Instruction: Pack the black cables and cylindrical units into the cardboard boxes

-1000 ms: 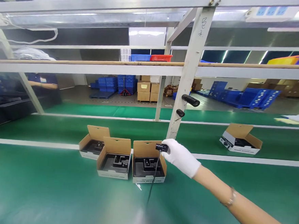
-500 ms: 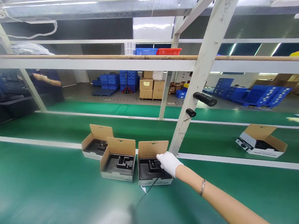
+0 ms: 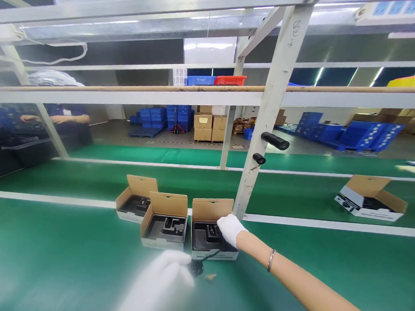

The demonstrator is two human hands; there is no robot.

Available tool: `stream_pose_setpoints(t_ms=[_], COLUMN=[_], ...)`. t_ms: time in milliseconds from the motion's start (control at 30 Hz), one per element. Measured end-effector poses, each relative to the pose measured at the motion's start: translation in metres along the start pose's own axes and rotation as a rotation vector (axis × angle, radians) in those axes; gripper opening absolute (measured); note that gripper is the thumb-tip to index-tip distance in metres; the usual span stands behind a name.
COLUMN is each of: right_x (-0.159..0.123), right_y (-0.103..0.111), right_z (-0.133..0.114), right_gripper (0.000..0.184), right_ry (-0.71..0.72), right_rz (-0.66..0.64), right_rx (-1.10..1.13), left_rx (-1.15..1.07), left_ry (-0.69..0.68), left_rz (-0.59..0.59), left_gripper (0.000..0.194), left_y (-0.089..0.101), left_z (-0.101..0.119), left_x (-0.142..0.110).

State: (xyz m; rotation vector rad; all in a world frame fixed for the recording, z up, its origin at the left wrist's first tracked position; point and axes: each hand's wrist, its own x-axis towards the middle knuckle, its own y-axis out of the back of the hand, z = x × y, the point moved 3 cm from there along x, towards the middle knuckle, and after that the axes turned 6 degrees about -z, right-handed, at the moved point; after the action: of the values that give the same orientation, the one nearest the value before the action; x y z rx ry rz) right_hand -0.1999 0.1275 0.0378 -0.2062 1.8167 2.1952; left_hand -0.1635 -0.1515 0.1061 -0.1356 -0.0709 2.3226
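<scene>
Box of white-and-brown cardboard (image 3: 143, 185), lid raised, stands close to the similar middle box (image 3: 168, 204); a knock could shift both; left white-gloved hand (image 3: 163, 280), blurred, is at a rounded black piece (image 3: 197, 267); grip cannot be confirmed, so a drop is possible; thin black cable (image 3: 213, 256) crosses the front of the open right-hand box (image 3: 212, 209) and could snag; right white-gloved hand (image 3: 230, 229) is curled over its black moulded insert (image 3: 201, 240), grasp hidden; pressing could dislodge it.
</scene>
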Motion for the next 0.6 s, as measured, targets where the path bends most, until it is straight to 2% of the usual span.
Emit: stream_pose_setpoints(t_ms=[67, 133, 267, 300, 367, 433, 533, 600], right_x=[-0.017, -0.044, -0.114, -0.13, -0.155, -0.167, -0.169, -0.167], right_y=[0.007, 0.024, 0.078, 0.09, 0.105, 0.109, 0.098, 0.087], right_z=[0.002, 0.001, -0.024, -0.033, -0.044, -0.044, -0.031, -0.024], right_gripper=[0.014, 0.017, 0.042, 0.04, 0.019, 0.006, 0.014, 0.017], right_ry=[0.026, 0.073, 0.342, 0.397, 0.368, 0.24, 0.133, 0.121], right_rz=[-0.028, -0.022, 0.129, 0.142, 0.162, 0.2, 0.251, 0.247], right_rx=[0.036, 0.091, 0.439, 0.519, 0.626, 0.719, 0.897, 0.963], left_rx=[0.021, 0.043, 0.076, 0.079, 0.089, 0.164, 0.276, 0.241], left_ry=[-0.03, -0.056, -0.097, -0.105, -0.11, -0.13, -0.207, -0.213], left_rz=[0.001, -0.007, -0.09, -0.122, -0.182, -0.152, -0.005, -0.043], left_gripper=[0.037, 0.037, 0.037, 0.037, 0.038, 0.036, 0.028, 0.024], left_y=[-0.003, -0.008, -0.026, -0.031, -0.038, -0.038, -0.033, -0.037], left_z=[0.011, 0.022, 0.038, 0.041, 0.043, 0.042, 0.035, 0.027], left_x=[-0.001, -0.002, 0.003, 0.006, 0.014, 0.027, 0.053, 0.07])
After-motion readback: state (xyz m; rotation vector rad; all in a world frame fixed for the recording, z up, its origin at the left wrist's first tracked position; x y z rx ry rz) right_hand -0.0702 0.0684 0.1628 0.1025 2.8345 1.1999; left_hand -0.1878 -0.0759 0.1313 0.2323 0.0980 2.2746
